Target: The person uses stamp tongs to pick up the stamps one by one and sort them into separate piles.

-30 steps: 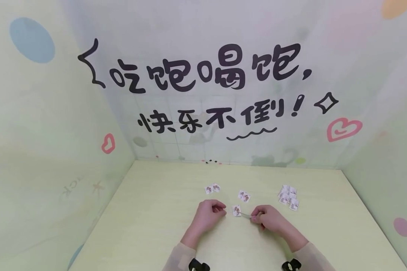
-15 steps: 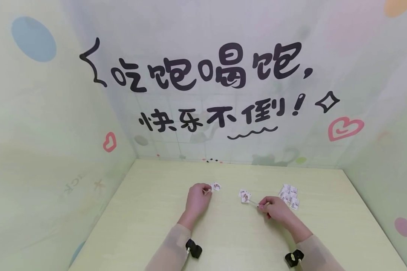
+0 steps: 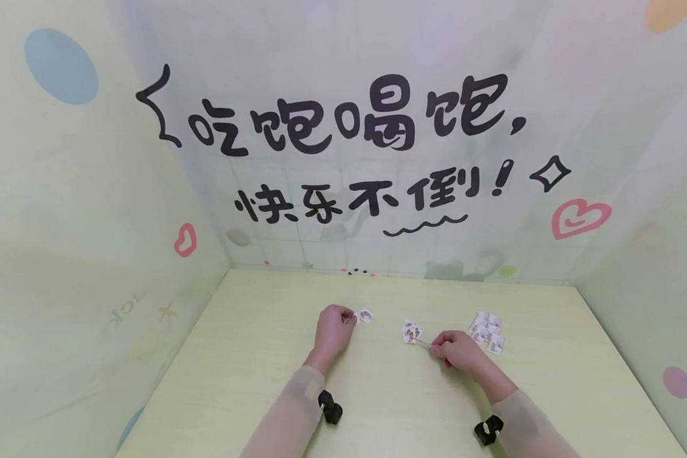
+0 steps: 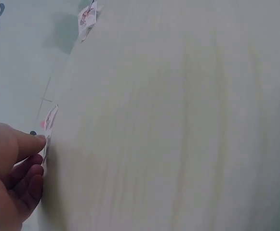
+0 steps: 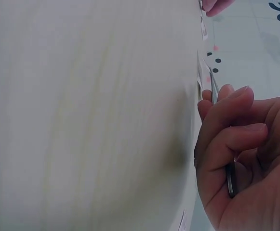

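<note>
In the head view my right hand holds slim metal tweezers, their tips at the near edge of a small cluster of white picture cards. The right wrist view shows the tweezers sticking out past curled fingers, their dark end lying in the palm. To the left, my left hand pinches one card of a pair, partly hiding it; the other card lies just right of the fingertips. In the left wrist view the thumb presses against a card seen edge-on.
A heap of several similar cards lies to the right, beyond the right hand. The pale wooden table meets a printed back wall and side walls. Each wrist carries a small black camera mount.
My left hand has moved left and away from me, from the middle to the left pair. A single card near the tweezers has joined the middle cluster, my right hand moving slightly with it.
</note>
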`<move>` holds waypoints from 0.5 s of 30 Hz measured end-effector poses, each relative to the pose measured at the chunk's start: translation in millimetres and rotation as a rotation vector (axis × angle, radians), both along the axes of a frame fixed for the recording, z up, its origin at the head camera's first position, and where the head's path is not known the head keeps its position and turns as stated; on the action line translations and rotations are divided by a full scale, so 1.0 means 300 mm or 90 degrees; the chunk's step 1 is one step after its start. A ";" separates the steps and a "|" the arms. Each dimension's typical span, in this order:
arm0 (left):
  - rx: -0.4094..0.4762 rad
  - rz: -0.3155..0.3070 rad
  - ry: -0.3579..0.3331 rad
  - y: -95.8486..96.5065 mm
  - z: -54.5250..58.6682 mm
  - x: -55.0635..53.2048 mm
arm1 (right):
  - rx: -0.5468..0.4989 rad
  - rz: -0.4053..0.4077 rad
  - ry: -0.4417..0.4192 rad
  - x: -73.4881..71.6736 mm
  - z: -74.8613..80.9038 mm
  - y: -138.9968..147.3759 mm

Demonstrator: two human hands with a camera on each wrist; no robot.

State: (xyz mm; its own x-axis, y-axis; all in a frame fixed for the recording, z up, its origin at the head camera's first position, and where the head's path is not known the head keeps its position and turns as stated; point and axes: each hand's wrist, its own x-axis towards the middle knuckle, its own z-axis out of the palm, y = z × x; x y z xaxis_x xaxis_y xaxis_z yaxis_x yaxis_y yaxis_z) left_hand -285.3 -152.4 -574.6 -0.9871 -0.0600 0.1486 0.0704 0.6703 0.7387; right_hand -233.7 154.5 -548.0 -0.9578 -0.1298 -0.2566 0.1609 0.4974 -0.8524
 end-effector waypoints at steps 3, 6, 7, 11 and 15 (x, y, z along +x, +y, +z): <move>-0.003 0.006 0.011 -0.001 -0.017 -0.008 | 0.005 -0.003 0.000 -0.001 -0.006 -0.003; 0.007 0.015 0.012 -0.001 -0.025 -0.009 | 0.007 -0.007 -0.001 0.002 -0.004 -0.007; 0.012 0.018 0.011 -0.001 -0.025 -0.009 | 0.008 -0.007 -0.001 0.004 -0.002 -0.008; 0.035 0.024 -0.003 -0.004 -0.017 -0.007 | 0.019 -0.010 -0.002 0.013 0.005 -0.013; 0.047 0.022 -0.011 -0.010 -0.012 -0.005 | 0.026 -0.013 -0.002 0.018 0.007 -0.015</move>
State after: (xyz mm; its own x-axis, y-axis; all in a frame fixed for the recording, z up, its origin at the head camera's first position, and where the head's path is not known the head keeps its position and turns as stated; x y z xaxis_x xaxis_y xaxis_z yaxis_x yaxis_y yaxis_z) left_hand -286.7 -155.5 -578.1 -0.9865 -0.1046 0.1259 0.0352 0.6155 0.7873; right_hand -228.4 149.9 -545.8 -0.9591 -0.0999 -0.2647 0.1742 0.5285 -0.8309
